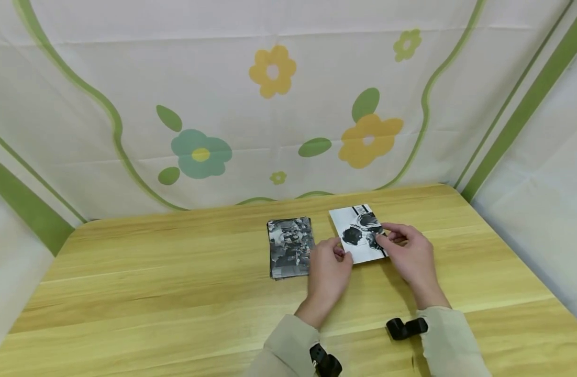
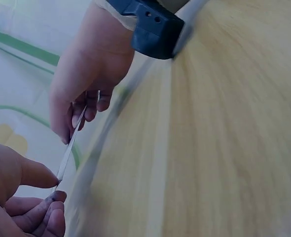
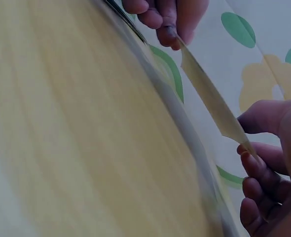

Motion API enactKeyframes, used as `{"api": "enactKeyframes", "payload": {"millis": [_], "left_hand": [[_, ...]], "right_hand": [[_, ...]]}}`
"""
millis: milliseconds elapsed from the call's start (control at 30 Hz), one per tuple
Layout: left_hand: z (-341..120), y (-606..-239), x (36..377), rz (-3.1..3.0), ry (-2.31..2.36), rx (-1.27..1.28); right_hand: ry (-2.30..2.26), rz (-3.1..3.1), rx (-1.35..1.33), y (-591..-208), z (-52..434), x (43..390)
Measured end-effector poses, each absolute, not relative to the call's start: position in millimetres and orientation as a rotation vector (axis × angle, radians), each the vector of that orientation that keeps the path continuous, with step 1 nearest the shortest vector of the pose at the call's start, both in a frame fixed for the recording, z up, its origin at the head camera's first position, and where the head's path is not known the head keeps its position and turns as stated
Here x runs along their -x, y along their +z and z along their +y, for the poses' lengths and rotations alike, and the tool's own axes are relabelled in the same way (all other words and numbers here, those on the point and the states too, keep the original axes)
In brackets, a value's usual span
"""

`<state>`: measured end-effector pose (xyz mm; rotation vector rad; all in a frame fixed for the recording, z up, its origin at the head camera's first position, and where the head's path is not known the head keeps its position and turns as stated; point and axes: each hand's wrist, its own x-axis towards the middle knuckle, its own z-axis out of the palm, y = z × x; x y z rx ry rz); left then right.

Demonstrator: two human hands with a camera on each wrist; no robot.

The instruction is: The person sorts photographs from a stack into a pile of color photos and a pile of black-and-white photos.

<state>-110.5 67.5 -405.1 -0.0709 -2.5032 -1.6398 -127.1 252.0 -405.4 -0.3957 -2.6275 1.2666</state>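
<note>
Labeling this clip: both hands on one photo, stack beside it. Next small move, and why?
Probably lower the photo flat onto the table, right of the photo stack. Left hand and right hand pinch its edges, and the wrist views show it off the wood.

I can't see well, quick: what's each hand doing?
Left hand: pinches the photo card at its near corner.
Right hand: pinches the same card's right edge.
</note>
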Motion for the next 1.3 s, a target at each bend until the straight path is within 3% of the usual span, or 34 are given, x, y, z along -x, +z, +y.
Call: {"api": "enactKeyframes", "payload": {"millis": [367, 1300], "left_hand": [[79.6, -406.9, 113.1, -2.690, -1.390, 0.121], [84.0, -410.9, 111.0, -2.650, -1.472, 0.017]], "right_hand": [[1.047, -2.768, 0.319, -416.6, 263.4, 127.6], [1.033, -2.750, 0.340, -420.2, 263.8, 130.6]]}}
